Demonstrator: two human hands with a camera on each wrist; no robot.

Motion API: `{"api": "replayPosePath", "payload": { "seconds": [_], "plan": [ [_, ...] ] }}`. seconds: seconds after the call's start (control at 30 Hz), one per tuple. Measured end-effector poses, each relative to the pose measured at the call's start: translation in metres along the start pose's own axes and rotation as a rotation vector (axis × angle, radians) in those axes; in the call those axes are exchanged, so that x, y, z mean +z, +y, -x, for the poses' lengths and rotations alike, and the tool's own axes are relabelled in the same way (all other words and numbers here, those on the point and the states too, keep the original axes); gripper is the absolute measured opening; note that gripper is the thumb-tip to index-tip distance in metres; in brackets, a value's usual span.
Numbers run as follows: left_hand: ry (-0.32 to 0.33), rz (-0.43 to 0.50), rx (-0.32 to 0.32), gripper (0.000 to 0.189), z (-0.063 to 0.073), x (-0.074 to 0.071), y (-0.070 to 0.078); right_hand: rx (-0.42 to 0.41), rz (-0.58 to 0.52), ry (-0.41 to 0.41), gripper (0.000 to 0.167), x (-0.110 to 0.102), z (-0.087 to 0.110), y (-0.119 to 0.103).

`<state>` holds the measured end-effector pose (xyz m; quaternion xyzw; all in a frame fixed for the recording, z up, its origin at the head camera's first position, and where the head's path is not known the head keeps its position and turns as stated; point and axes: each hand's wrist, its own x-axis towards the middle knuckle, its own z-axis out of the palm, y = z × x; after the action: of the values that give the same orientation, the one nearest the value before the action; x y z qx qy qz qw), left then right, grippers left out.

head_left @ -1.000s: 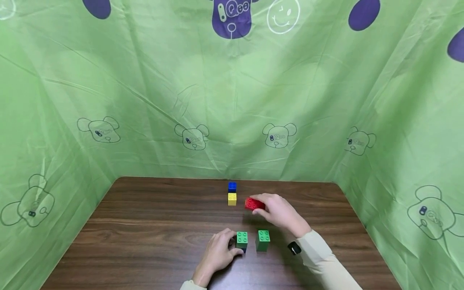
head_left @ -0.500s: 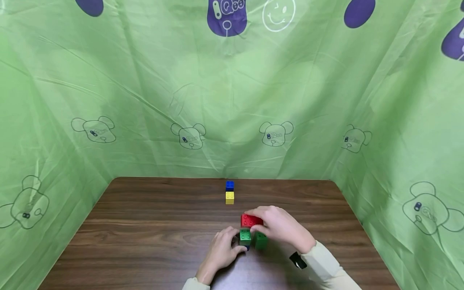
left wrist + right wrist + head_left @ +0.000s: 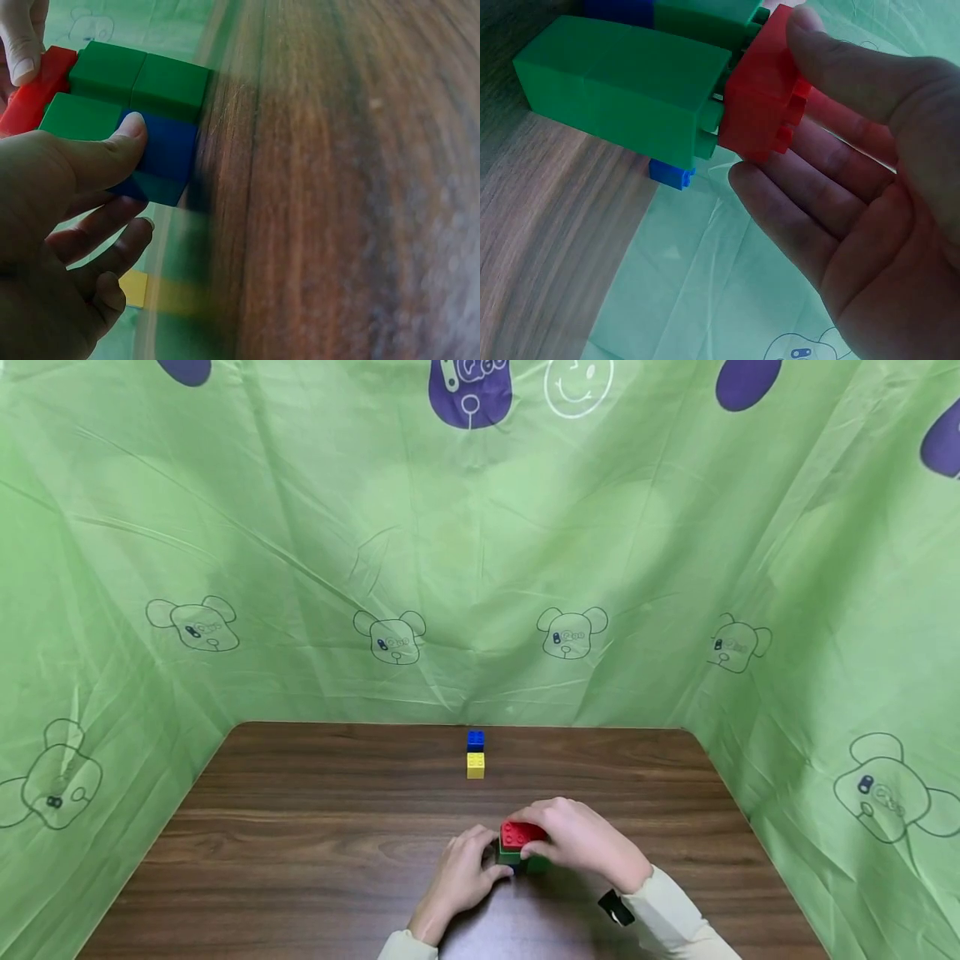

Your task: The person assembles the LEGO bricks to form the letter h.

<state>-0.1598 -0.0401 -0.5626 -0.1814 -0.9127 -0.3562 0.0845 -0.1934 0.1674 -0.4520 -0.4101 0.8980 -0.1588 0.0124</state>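
The red brick (image 3: 517, 834) is over the top of the green-and-blue stack (image 3: 161, 146), and it reaches across to the green tower (image 3: 622, 75), which stands just beside this stack on its right. The right hand (image 3: 573, 839) pinches the red brick between thumb and fingers. The left hand (image 3: 461, 868), on the left of the stack, grips the stack low, with its thumb on the blue part. The yellow brick (image 3: 476, 766) and the small blue brick (image 3: 476, 741) are beyond the stack, well apart from it.

In the right wrist view, green studs are visible below the red brick, so I judge that it is not pressed down. If the push comes unevenly, the brick could catch on one side only and tilt. The green tower, which the left hand does not seem to hold, could slide away or lean.

Half a second ago, the red brick was on the far side of the stack, whose top studs were visible; now it covers them. The left hand keeps almost the same place.
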Motion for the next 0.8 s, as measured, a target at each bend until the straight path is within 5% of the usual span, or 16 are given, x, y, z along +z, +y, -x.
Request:
{"api": "replayPosePath", "payload": {
  "seconds": [0.8],
  "plan": [
    [-0.008,0.009,-0.003,0.038,-0.0008,-0.0034,0.0001,-0.001,-0.078,0.033,0.037,0.0079,-0.0027,0.0023]
  ]
}}
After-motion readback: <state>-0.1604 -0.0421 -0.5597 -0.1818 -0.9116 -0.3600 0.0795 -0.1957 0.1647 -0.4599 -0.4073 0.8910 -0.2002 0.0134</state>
